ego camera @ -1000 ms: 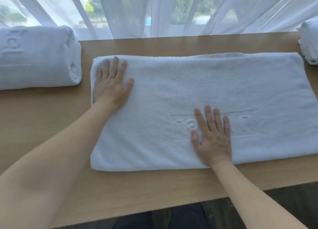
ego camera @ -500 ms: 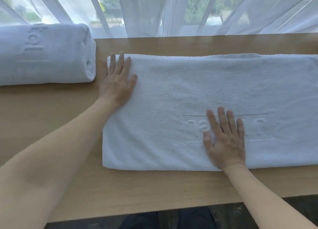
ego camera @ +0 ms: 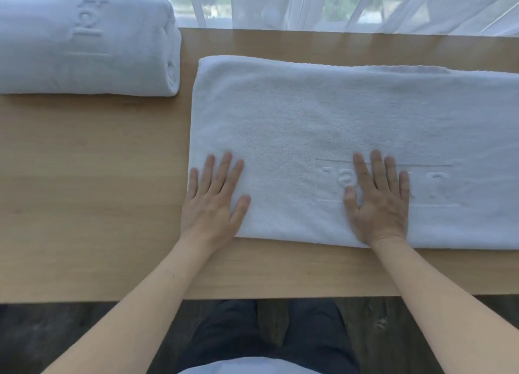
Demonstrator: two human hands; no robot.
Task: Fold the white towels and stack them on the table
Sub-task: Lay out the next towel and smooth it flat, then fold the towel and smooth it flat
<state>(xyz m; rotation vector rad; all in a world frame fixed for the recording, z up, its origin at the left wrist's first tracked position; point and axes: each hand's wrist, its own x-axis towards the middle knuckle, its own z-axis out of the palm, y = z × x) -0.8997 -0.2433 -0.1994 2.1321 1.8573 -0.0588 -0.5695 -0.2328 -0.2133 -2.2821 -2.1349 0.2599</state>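
A white towel lies folded into a long flat strip across the wooden table, running off the right edge of the view. My left hand rests flat on its near left corner with fingers straight. My right hand presses flat on the embossed lettering near the towel's front edge. A second white towel, folded thick, sits at the back left of the table.
Sheer white curtains hang along the table's far edge before a window. The table's front edge runs just below my wrists, with my legs in dark trousers beneath. Bare wood stretches left of the flat towel.
My left hand slid from the towel's far left corner down to its near left corner. My right hand stayed on the lettering. The view shifted, so the folded towel appears closer.
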